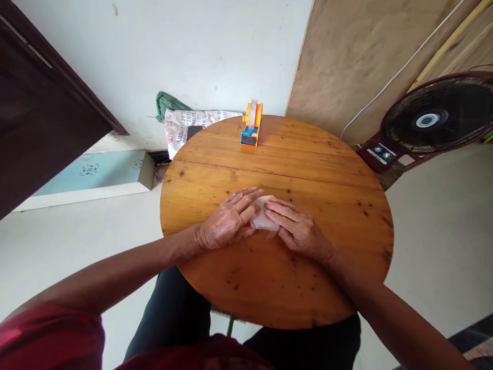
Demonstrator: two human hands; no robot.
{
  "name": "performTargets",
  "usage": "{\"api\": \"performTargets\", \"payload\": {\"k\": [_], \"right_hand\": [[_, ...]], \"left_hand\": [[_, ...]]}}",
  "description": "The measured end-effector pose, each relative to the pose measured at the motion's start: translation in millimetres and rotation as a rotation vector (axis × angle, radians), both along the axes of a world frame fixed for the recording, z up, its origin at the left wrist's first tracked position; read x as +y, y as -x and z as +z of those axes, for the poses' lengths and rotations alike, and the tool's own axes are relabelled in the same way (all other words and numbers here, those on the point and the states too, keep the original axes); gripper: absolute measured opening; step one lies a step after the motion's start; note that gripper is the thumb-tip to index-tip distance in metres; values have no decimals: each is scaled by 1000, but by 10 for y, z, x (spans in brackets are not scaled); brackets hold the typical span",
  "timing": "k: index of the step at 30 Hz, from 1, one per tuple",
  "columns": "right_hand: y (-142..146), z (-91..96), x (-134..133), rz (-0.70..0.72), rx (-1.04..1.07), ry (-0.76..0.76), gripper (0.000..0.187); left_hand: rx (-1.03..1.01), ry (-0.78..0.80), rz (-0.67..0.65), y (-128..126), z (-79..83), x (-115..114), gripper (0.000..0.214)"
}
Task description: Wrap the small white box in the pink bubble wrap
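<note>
A small, whitish, translucent wrapped bundle (264, 218) lies between my two hands, low over the middle of the round wooden table (269, 288). Its wrapping looks like thin plastic or bubble wrap; what is inside cannot be made out. My left hand (231, 218) grips the bundle from the left, fingers bent together over its side. From the right, my right hand (298, 226) presses its fingers onto the top and near edge. The fingers partly cover the bundle. Beyond the hands, an orange and blue tape dispenser (250, 134) stands near the table's far edge.
Behind the table's far left edge lies a printed white sack (175, 139) with a green bag (169, 103). A pale blue box (100, 172) rests on the floor at left. To the right stands a dark red fan (427, 121). White and wooden walls rise behind.
</note>
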State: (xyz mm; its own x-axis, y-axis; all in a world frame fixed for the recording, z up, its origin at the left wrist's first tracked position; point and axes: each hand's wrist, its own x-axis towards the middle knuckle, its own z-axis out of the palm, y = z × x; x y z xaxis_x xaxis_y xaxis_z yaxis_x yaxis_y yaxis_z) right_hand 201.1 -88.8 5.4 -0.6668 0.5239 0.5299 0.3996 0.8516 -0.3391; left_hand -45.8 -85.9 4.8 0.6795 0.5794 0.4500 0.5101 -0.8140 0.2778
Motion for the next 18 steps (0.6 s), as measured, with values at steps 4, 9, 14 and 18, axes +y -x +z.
{"api": "performTargets", "payload": {"k": [4,9,14,18], "right_hand": [[-25,-44,-13,10,-36,-36,52],[7,-44,9,-36,-93,-37,47],[53,-23,14,-118,4,11,50],[42,79,-36,-197,127,101,52]], "left_hand": [[-63,83,41,-79,-136,5,34],[-196,299,92,-139,-120,39,27],[-491,908,89,-198,181,157,32],[-614,1268,30,-296,332,239,28]]}}
